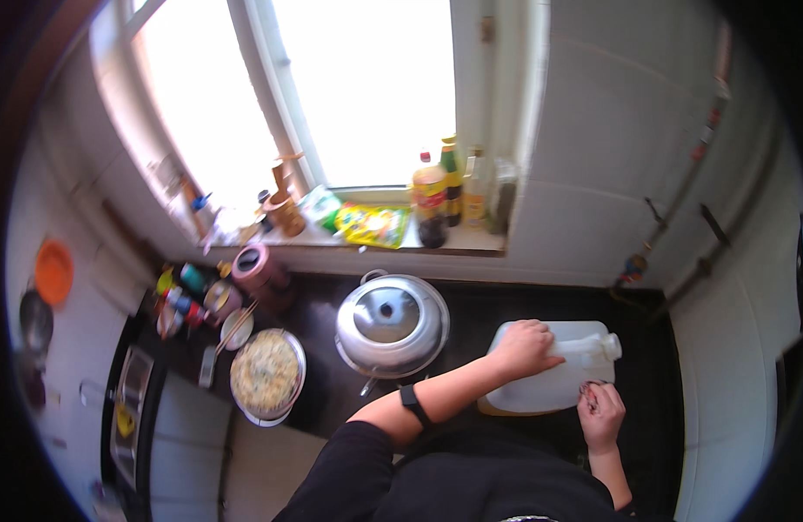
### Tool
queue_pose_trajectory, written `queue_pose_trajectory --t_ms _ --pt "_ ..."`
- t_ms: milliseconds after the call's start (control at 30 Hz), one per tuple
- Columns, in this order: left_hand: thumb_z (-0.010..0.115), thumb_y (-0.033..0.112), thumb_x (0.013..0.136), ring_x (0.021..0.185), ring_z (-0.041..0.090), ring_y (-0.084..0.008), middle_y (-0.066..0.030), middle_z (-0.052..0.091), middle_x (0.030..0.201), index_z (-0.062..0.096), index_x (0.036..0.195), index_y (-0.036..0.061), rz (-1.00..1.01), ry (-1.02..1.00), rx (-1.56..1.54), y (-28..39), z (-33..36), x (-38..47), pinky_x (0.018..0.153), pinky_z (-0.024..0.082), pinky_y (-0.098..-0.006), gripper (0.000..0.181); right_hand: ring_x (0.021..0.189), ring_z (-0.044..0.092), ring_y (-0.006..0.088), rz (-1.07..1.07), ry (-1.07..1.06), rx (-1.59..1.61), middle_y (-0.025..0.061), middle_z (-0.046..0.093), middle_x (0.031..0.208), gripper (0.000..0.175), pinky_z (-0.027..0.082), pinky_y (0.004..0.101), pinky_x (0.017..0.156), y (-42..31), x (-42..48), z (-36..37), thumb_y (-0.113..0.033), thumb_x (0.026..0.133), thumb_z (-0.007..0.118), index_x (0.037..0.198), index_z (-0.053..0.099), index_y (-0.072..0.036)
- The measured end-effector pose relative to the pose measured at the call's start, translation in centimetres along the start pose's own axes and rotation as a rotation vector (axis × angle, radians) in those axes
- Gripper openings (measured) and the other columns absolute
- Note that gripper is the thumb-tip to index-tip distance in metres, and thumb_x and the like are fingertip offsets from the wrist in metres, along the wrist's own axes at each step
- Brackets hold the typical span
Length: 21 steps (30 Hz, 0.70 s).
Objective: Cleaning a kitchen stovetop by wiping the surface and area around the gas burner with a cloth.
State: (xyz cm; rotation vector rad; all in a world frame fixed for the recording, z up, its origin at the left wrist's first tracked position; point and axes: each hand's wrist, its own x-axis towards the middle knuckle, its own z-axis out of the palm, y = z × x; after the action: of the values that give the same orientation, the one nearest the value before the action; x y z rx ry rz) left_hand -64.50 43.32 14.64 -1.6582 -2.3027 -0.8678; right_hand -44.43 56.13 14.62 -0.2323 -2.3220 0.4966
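Note:
A large translucent plastic jug (505,391) is on the dark counter in front of me, with yellowish liquid low in it. Its uncapped white mouth (612,347) points to the right. My left hand (530,349), with a black band on the wrist, grips the jug's handle from above. Below the mouth, my right hand (602,414) pinches a small red and whitish object (590,395), too blurred and covered to name. To the left of the jug stands a steel pot (434,339) under a domed lid with a glass centre (386,310).
Food fills a metal bowl (301,365) at the left, beside a small white bowl (235,329) with chopsticks (238,326) across it. A pink flask (261,274) stands behind. Several bottles (430,202) and a yellow packet (373,225) line the windowsill. Pipes (678,196) run along the right wall.

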Motion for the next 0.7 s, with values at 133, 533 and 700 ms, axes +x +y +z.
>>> queue_pose_trajectory --t_ms 133,533,700 --pt "0.067 0.047 0.078 0.087 0.062 -0.0282 -0.0107 0.063 0.081 0.065 0.074 0.0032 -0.024 -0.034 0.015 -0.4 -0.8 -0.5 0.080 0.049 -0.0386 0.045 0.074 0.062 0.0310 -0.036 -0.085 0.073 0.0125 0.060 0.079 0.016 0.051 0.0381 0.066 -0.4 1.0 0.3 0.004 0.069 0.066 0.085 0.063 0.001" --pt "0.071 0.048 0.070 0.081 0.062 -0.0246 -0.0064 0.062 0.076 0.063 0.066 0.0060 -0.101 0.100 0.104 -3.9 -2.9 -2.8 0.073 0.049 -0.0372 0.043 0.074 0.061 0.0306 -0.288 -0.263 0.211 0.0122 0.061 0.082 0.018 0.050 0.0373 0.067 -3.6 4.5 3.8 0.003 0.069 0.066 0.086 0.063 -0.001" --pt "0.071 0.049 0.070 0.080 0.062 -0.0240 -0.0053 0.063 0.075 0.064 0.066 0.0064 -0.100 0.118 0.112 -3.8 -3.0 -3.0 0.072 0.049 -0.0370 0.043 0.074 0.061 0.0289 -0.435 -0.359 0.266 0.0098 0.063 0.082 0.019 0.050 0.0368 0.066 -6.1 4.8 4.8 0.001 0.069 0.069 0.087 0.065 -0.002"
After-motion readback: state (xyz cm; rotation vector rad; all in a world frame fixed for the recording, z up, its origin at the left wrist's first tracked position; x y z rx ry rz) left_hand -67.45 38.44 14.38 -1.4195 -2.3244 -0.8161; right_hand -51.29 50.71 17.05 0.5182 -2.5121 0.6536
